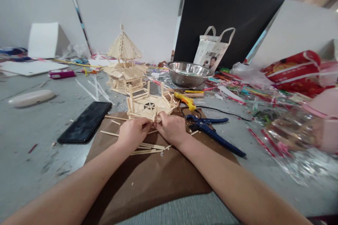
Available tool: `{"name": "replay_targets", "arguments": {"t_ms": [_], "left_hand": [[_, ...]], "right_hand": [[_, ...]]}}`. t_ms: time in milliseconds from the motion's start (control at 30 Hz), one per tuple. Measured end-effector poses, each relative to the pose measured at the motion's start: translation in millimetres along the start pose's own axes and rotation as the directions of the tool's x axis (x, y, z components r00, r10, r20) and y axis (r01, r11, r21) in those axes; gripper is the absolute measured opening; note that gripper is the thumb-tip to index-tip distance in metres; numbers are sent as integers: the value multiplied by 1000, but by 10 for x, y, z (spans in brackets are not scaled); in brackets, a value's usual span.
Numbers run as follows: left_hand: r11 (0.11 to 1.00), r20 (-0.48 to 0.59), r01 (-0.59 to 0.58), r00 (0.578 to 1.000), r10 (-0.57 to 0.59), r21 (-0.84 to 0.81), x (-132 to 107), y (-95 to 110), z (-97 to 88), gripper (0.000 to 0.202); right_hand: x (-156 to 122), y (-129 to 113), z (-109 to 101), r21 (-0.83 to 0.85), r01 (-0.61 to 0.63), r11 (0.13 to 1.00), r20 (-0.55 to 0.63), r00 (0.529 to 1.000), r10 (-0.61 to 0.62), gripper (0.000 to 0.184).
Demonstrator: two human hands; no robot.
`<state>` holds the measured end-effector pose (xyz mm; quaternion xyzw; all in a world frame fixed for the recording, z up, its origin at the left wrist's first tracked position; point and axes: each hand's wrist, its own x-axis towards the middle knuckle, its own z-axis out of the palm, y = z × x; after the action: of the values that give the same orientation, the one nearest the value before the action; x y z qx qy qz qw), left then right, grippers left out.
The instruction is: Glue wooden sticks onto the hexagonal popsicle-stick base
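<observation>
Both hands meet at the near edge of a many-sided model made of thin wooden sticks [144, 103], with short upright posts round its rim. My left hand [134, 132] is closed in a pinch at that edge; whatever is between its fingertips is hidden. Fingers of my right hand [171, 126] are bent over the model's near rim and grip it. Loose wooden sticks [151, 146] lie just below the hands on a brown sheet [158, 186]. Behind the model stands a larger stick pavilion [125, 61] with a pointed roof.
Right of the model lie a yellow glue gun [186, 101] and blue-handled cutters [216, 135]. A black phone [85, 122] rests at the left. Farther back are a metal bowl [188, 74], a white bag [211, 52] and scattered coloured strips. A pink-topped clear container [293, 126] is at the right.
</observation>
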<state>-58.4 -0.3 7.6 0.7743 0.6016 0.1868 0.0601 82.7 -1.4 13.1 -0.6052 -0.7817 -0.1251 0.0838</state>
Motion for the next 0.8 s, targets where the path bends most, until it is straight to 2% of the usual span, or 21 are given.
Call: {"name": "replay_targets", "arguments": {"t_ms": [433,633,800], "left_hand": [[1000,-12,-18,1000,18,5,1,1,-5,29],[997,-8,-21,1000,22,68,8,7,1,31],[993,3,-38,999,38,113,8,35,-17,31]], "right_hand": [[1,13,19,33,15,999,-41,999,-13,26],[1,6,10,12,-1,1000,7,1000,1,27],[2,7,14,3,-5,1000,-12,1000,5,27]]}}
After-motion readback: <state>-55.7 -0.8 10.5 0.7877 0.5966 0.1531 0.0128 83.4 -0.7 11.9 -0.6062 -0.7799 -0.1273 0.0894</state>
